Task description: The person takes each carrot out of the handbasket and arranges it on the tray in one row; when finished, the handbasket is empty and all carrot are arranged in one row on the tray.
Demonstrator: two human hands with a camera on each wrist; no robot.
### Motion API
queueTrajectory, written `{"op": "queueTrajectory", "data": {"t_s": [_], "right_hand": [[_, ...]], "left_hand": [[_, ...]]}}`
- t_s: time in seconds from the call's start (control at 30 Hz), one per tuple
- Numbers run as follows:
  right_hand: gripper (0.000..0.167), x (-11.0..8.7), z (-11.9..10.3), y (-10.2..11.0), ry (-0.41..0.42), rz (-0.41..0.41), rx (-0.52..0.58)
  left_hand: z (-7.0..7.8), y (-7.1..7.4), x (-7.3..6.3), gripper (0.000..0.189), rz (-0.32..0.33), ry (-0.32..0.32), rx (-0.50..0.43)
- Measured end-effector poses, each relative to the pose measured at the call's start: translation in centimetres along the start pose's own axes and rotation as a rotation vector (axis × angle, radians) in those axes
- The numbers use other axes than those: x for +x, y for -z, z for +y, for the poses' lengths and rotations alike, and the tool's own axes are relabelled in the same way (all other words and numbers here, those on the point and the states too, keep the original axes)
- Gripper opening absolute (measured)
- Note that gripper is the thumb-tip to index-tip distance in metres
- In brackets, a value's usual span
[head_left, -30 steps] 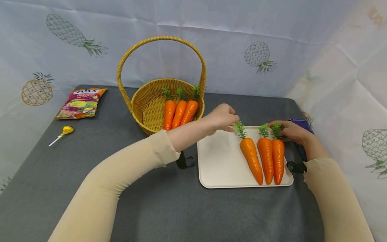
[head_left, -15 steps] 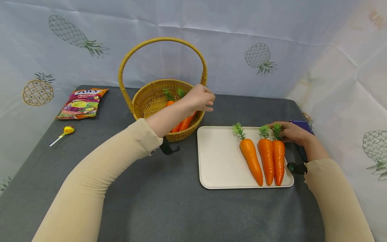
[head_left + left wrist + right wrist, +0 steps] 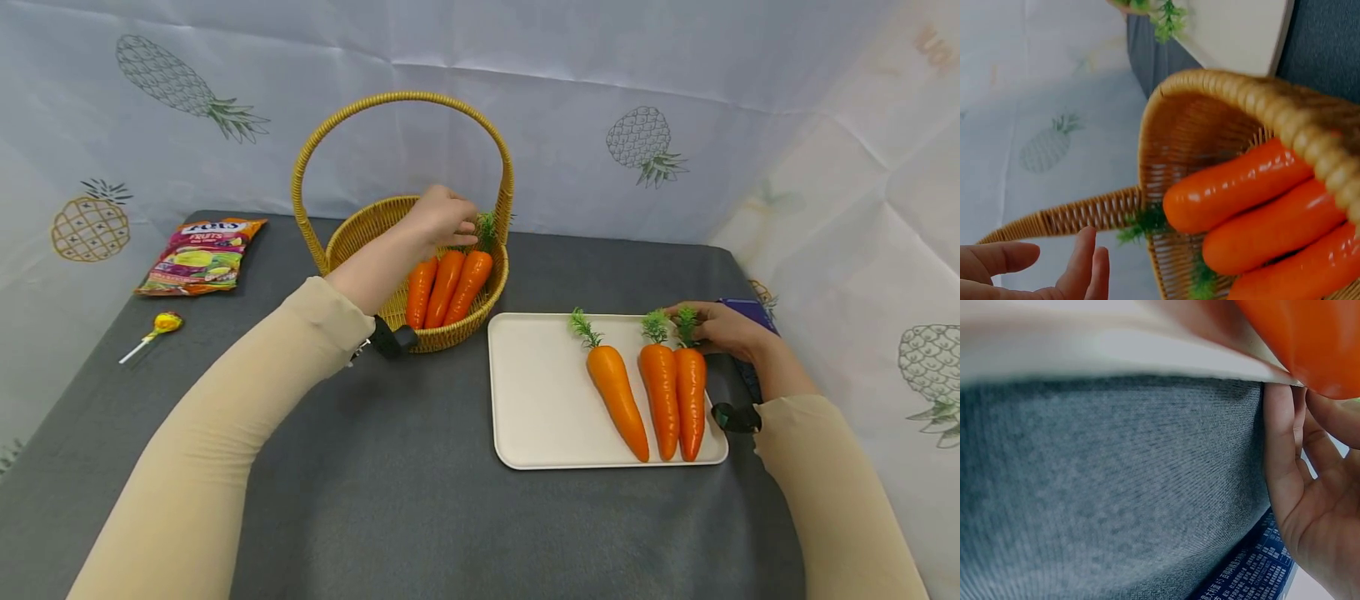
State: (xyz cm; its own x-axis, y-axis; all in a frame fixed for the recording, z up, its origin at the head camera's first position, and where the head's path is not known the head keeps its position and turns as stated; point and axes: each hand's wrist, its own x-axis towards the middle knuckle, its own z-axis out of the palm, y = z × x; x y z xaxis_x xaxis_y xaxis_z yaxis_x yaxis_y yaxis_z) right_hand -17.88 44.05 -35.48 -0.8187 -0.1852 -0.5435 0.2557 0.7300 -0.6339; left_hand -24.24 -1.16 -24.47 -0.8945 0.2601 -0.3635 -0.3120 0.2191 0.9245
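Observation:
Over the wicker basket (image 3: 450,337) hangs my left hand (image 3: 444,218), thumb and fingers apart and holding nothing. In the left wrist view its fingertips (image 3: 1086,240) overlap the basket's handle (image 3: 1094,214) near the leafy tops. Three orange carrots (image 3: 446,290) lie side by side in the basket. A cream tray (image 3: 536,387) bears three more, one carrot (image 3: 618,396) slanting apart from the close pair (image 3: 660,400). My right hand (image 3: 723,327) pinches the tray's far right corner, thumb above and fingers beneath. Green tops partly cover that grip in the head view.
A colourful candy bag (image 3: 201,257) and a yellow lollipop (image 3: 153,335) lie at the left of the grey table (image 3: 420,500). Under and behind my right wrist is a dark blue printed packet (image 3: 750,312). A pineapple-print curtain (image 3: 570,158) closes off the back and right side.
My left hand has moved left from the tray to above the basket. The slanting carrot has shifted slightly left on the tray. My right hand has stayed at the tray's corner.

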Motion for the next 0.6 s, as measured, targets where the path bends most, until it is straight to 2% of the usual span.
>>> {"op": "queueTrajectory", "data": {"t_s": [0.37,0.6], "right_hand": [[0.059,-0.2,0.0,0.0,-0.008,0.000,0.001],[0.059,-0.2,-0.1,0.0,-0.005,-0.010,0.003]], "left_hand": [[-0.4,2.8,1.6,0.062,0.091,0.050,-0.026],[-0.7,4.1,2.7,0.064,0.167,0.071,-0.100]]}}
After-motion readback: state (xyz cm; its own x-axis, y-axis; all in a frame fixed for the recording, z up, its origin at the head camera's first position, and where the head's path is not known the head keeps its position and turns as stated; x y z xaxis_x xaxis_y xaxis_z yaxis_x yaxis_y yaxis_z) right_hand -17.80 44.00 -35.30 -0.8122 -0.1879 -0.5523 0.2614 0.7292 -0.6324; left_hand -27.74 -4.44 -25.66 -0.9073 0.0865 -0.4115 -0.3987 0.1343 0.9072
